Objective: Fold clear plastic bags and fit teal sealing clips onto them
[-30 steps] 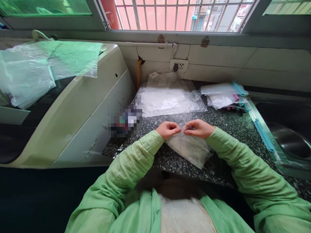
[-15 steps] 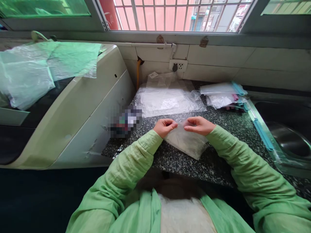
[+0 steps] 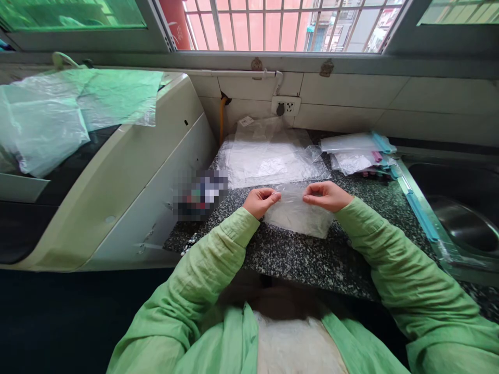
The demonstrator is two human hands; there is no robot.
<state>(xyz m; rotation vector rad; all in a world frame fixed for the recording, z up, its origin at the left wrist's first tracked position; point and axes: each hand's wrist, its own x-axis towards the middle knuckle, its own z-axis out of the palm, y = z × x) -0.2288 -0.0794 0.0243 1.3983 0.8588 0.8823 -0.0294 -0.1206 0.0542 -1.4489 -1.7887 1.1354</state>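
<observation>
Low in the middle of the frame, the left hand (image 3: 260, 201) and right hand (image 3: 324, 195) each pinch the top edge of a clear plastic bag (image 3: 298, 215), pulling it flat on the speckled table (image 3: 296, 257). Farther up lies a pile of plastic sheets (image 3: 268, 158); upper right, zip bags (image 3: 360, 153).

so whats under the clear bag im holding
The clear plastic bag, pinched at its top edge by the left hand and right hand, lies on the speckled granite countertop. The stone shows faintly through; nothing else is discernible beneath.
</observation>
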